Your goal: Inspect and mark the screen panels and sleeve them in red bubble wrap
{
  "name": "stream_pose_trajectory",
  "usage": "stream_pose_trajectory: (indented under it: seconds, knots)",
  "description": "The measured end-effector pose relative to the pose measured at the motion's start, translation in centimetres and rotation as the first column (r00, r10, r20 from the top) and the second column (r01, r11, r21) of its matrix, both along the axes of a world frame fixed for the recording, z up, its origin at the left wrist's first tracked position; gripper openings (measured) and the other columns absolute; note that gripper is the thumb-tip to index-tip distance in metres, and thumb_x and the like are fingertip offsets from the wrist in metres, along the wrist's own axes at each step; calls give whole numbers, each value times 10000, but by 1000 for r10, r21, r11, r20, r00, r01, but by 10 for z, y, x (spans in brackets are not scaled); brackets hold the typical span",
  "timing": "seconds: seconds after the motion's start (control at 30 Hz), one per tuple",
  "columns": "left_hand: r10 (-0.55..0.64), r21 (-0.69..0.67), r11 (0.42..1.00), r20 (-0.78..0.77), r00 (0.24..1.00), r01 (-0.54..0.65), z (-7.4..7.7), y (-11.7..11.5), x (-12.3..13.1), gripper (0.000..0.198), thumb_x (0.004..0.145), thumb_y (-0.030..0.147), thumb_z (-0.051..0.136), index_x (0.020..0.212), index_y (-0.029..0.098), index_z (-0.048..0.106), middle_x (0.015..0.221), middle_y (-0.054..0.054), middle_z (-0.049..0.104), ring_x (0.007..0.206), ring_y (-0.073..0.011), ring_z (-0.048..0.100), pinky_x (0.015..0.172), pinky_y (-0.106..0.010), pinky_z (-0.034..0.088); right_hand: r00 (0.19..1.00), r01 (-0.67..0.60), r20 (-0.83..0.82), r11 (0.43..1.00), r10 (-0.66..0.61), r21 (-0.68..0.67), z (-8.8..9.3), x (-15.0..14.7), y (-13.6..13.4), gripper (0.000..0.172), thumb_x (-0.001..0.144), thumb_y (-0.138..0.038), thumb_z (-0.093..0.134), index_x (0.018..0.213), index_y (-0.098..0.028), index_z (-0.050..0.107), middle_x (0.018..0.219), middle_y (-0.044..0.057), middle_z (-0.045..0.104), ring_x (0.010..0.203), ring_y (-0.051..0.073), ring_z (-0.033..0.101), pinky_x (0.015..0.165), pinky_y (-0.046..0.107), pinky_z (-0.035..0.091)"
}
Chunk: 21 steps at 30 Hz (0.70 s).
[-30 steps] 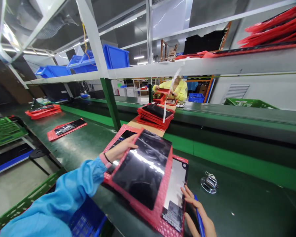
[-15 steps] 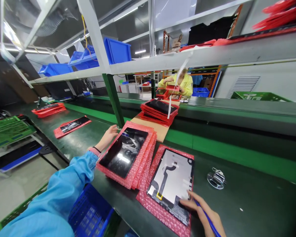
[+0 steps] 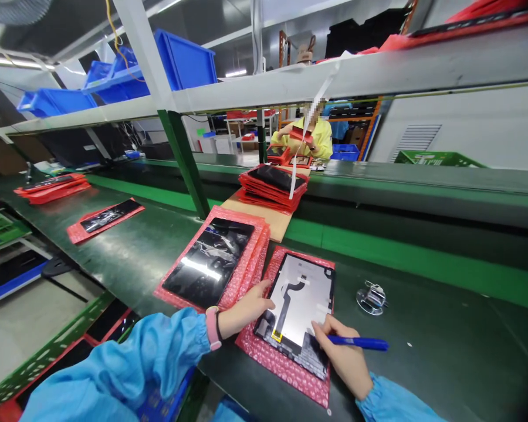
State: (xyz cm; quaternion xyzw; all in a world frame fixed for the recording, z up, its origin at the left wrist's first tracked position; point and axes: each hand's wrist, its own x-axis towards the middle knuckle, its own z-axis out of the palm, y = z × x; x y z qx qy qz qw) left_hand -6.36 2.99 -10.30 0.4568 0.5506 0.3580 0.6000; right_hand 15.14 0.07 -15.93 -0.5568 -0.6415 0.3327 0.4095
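— Since half a second ago, what has shifted?

— Left hand has left the far end of the wrapped stack and come across to the grey-backed panel. Right hand has slid further up onto that panel's near end.

— What lies around that panel, biggest first?

— The green conveyor table carries everything. Just left of the panel, close against its wrap, sits a stack of dark screens in pink bubble wrap, glass side up. Beyond the panel, a brown cardboard sheet bears a second stack of red-wrapped screens. The panel itself lies back side up on its own pink bubble-wrap sheet, with a black flex cable curling over its grey face.

— And the hands?

— Left hand's fingers are loosely bent, with the tips resting on the panel's left edge and clasping nothing. Right hand is closed round a blue pen, and its fingertips are down on the panel's near right corner. The pen's barrel points off to the right of the panel, level over the table.

— Anything smaller?

— A small shiny metal fitting stands on the table just right of the panel, clear of it.
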Motion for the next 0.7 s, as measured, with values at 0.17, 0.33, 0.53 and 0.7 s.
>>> stream_pose_trajectory:
  seconds: [0.17,0.33,0.53,0.7]
  knots:
    - [-5,-42,999,-47,999,3,4,8,2,583,561,67,592,1140,135,587,1291,-113,591,1295,-305,423,1048,-346,333,995,-75,62,997,75,1,6,-8,0,388,782,-434,565,528,-236,348,472,-49,412,460,131,404,502,271,304]
    - [14,-26,1000,-57,998,-16,4,11,7,545,588,75,578,1127,154,581,1325,-96,559,1273,-276,437,1028,-315,338,996,-77,51,997,77,-7,9,-10,0,373,772,-414,557,526,-239,337,466,-52,393,452,129,365,506,282,281]
    - [-12,-50,999,10,1000,13,3,19,12,423,587,34,543,987,155,608,1075,-68,662,1096,-230,548,921,-292,401,994,-31,-104,997,24,-70,5,-6,3,393,746,-435,604,511,-239,358,468,-44,408,474,134,379,520,278,293]
    - [66,-194,979,3,998,-64,3,16,16,351,593,55,530,923,172,554,813,-13,601,827,-167,571,729,-274,432,937,-28,-348,983,-37,-182,0,16,11,412,789,-540,573,579,-233,395,456,-58,415,419,105,350,452,247,275]
